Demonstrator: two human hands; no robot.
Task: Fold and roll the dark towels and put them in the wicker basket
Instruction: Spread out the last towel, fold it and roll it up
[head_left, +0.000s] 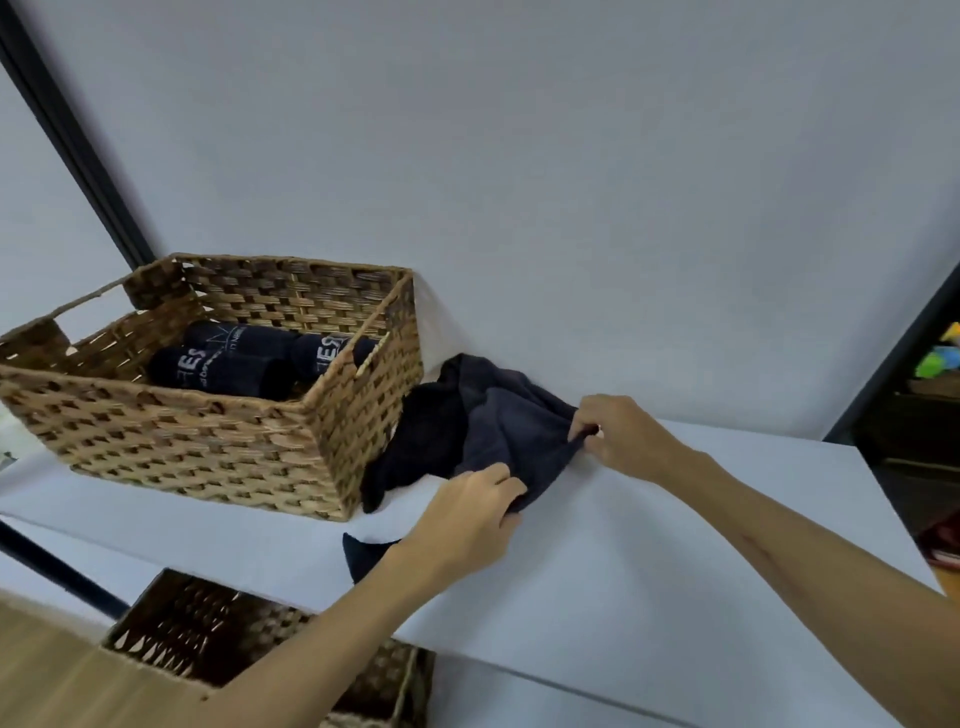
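A wicker basket (171, 431) stands on the left of a white table (649, 561). Three rolled dark towels (234, 358) with white lettering lie inside it. Right of the basket, against the wall, lies a crumpled heap of dark towels (498, 421): a grey one on top and a black one (421, 441) beside the basket. My left hand (467, 519) pinches the near edge of the grey towel. My right hand (618, 431) grips its right corner. A black corner of cloth (363, 556) sticks out under my left wrist.
A second wicker basket (171, 634) sits lower down, in front of the table's near edge, on a wooden floor. A pale wall rises right behind the table. A dark shelf (924, 415) with coloured items stands at the far right.
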